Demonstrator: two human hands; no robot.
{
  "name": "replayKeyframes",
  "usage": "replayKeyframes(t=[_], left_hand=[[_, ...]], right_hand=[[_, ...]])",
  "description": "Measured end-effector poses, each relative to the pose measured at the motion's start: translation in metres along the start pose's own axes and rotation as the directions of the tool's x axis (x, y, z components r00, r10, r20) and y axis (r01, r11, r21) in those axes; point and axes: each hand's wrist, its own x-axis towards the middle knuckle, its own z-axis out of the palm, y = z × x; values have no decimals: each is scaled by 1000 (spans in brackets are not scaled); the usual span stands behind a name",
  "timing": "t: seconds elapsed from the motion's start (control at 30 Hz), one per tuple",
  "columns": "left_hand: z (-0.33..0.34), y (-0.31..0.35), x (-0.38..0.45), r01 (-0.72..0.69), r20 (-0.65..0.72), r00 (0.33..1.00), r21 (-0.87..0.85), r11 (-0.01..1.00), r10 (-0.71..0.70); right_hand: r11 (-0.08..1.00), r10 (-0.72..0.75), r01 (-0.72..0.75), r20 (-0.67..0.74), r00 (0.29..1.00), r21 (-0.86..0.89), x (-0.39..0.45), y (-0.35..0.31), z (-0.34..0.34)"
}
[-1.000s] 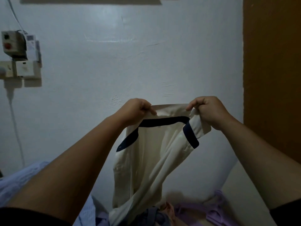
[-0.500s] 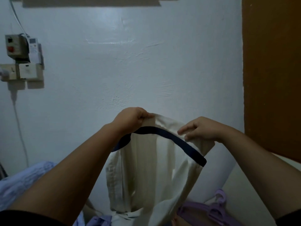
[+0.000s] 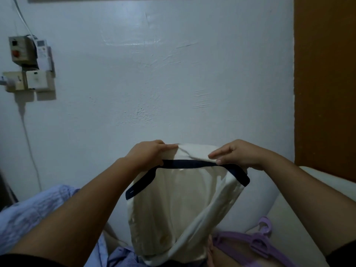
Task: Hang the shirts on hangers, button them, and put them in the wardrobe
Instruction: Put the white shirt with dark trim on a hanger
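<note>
A cream shirt [image 3: 173, 212] with a dark navy collar band hangs in front of me, held up by its collar. My left hand [image 3: 148, 154] grips the collar's left end. My right hand [image 3: 238, 155] pinches the collar's right side between thumb and fingers. The shirt's front hangs unfastened, and its lower part drapes down onto a pile below. Purple plastic hangers [image 3: 258, 241] lie at the lower right, partly hidden by the shirt and my right arm.
A pale blue wall stands straight ahead, with switch boxes [image 3: 28, 64] and a cable at the left. A brown wooden panel [image 3: 325, 83] runs down the right edge. Light blue fabric [image 3: 28, 212] lies at the lower left, and a white surface [image 3: 289, 218] at the lower right.
My hands lowered the collar, then spread it flatter. My right hand let go of its full grip and now pinches the collar edge. The dark band now runs level between both hands.
</note>
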Motion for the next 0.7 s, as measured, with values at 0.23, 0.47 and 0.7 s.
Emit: replayKeyframes(t=[0.23, 0.47, 0.7], left_hand=[[-21, 3, 5, -37, -88, 996, -86, 996, 30], [-78, 21, 13, -146, -201, 972, -105, 984, 123], [-127, 30, -3, -188, -284, 944, -54, 981, 166]], right_hand=[[960, -66, 30, -124, 990, -280, -7, -17, -30], [834, -234, 54, -264, 936, -550, -28, -45, -74], [754, -410, 117, -323, 853, -646, -61, -76, -97]])
